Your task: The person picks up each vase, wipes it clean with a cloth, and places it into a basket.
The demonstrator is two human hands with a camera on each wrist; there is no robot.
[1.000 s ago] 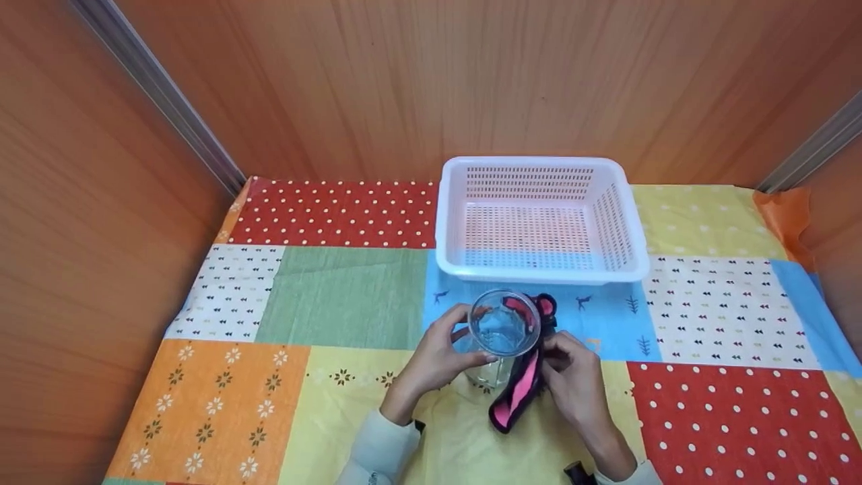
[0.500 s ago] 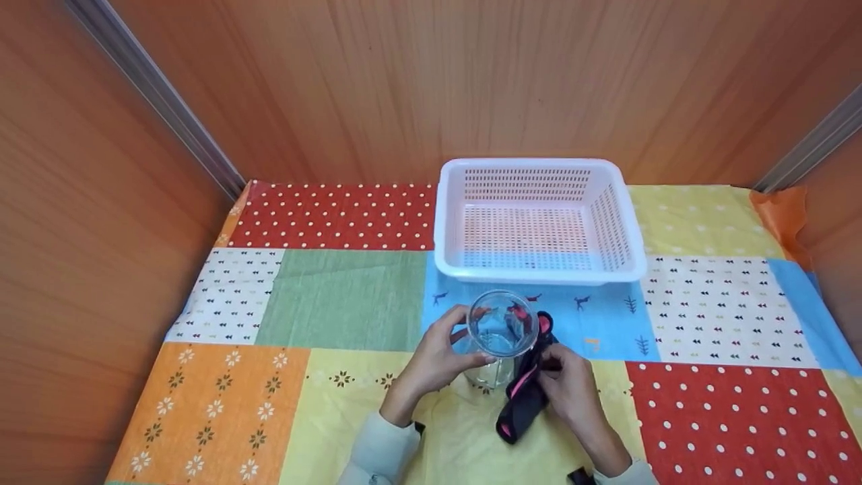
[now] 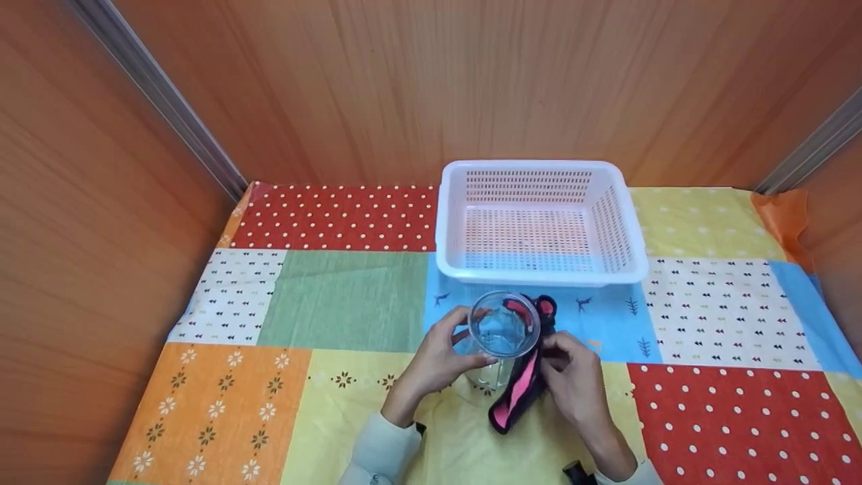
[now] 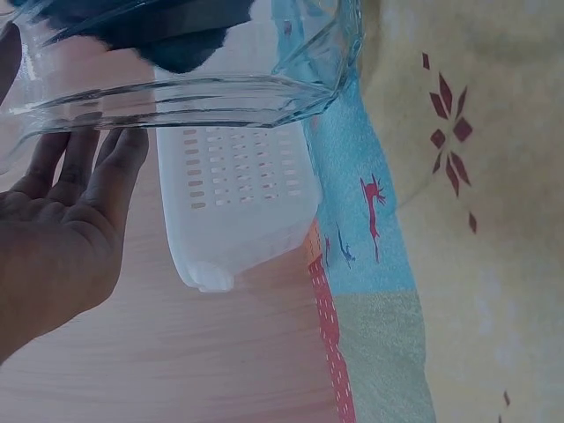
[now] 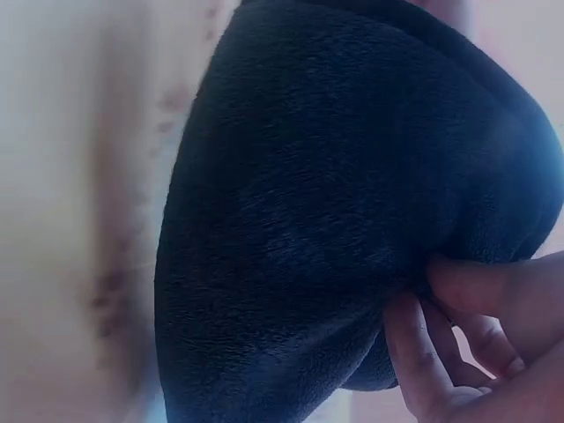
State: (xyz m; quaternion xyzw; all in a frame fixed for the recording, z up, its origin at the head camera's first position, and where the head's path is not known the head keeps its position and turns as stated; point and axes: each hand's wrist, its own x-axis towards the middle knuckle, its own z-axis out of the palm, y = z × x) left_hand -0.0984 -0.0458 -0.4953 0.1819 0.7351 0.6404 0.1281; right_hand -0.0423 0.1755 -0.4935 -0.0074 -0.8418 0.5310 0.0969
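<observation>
A clear glass jar with a round rim is tilted toward the head camera, close over the yellow patch of the cloth cover. My left hand grips it from the left, thumb at the near side and fingers behind. My right hand pinches a plush cloth, dark on one face and pink on the other, against the jar's right side. Part of the cloth shows through the glass. In the right wrist view, thumb and fingers bunch the dark cloth. Through the jar, the left wrist view also shows dark fabric.
A white perforated plastic basket stands behind the hands, against the back of the work area. Patchwork fabric covers the table. Wood-grain panels rise at the back and both sides.
The plush cloth slid down toward me along the jar's side, then back up, its pink face showing again. My right hand moved with it; my left hand kept the jar nearly still.
</observation>
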